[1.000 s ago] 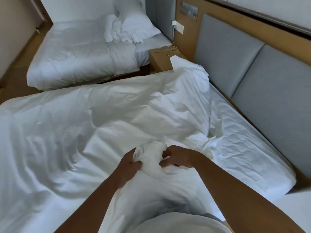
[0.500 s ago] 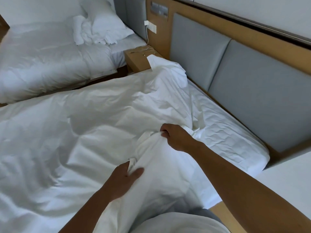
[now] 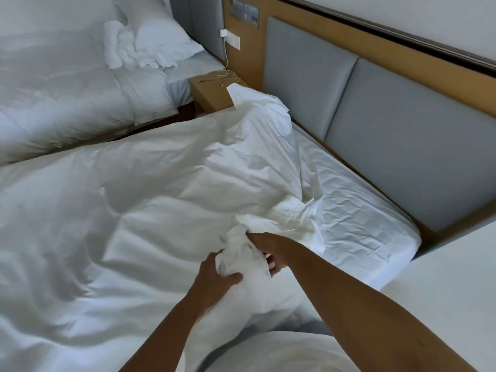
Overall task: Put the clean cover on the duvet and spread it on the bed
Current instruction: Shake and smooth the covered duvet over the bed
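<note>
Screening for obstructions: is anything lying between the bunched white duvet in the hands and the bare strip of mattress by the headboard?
Nothing visible does. Both the left hand and right hand grip the bunched white duvet corner directly, and the wrinkled white fitted sheet beside the grey padded headboard shows only creases.

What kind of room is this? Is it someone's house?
Probably a hotel room. The near bed and the far bed have matching white bedding, a padded headboard runs along the wall, and a switch panel sits above the nightstand between them.
</note>
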A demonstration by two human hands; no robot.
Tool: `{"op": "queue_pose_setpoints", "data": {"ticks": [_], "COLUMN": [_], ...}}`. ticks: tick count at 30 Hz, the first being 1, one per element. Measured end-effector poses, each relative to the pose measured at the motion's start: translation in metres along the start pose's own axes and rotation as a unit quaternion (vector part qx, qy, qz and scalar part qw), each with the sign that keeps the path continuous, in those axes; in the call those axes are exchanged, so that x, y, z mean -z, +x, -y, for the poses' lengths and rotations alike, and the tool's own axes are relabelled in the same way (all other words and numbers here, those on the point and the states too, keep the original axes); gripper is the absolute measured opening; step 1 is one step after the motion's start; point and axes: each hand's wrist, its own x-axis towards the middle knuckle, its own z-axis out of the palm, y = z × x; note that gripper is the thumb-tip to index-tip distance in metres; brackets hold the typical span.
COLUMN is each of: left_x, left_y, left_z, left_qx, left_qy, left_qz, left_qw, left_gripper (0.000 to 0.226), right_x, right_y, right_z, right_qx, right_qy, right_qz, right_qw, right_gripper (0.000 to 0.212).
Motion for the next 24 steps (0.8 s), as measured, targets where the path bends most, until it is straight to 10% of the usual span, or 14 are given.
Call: {"op": "queue_pose_setpoints", "data": {"ticks": [7,14,24], "left_x": [0.01,0.01,0.039], "left_y": [0.011,0.023,-0.011], "left_z": [-0.019,-0.026,-0.012], "left_qx": [0.069,0.067,-0.067], "left_qy": [-0.465,-0.171,-0.015], "left_qz": [0.193,0.055,0.046], "left_qw": [0.862,0.981,0.997], "left_gripper": [0.049,0.026,0.014], "right_x": [0.008,0.001,0.005], "right_y": [-0.003,-0.001,-0.003], "right_z": [0.002,-0.003,-0.011], "right_qx": [0.125,0.211,0.232], "right_qy": [0.014,0.131,0.196], "right_qz": [-0.028,-0.079,-0.172], "right_qw": [0.992,0.965,0.937], "right_gripper": [0.017,0.018,0.029]}}
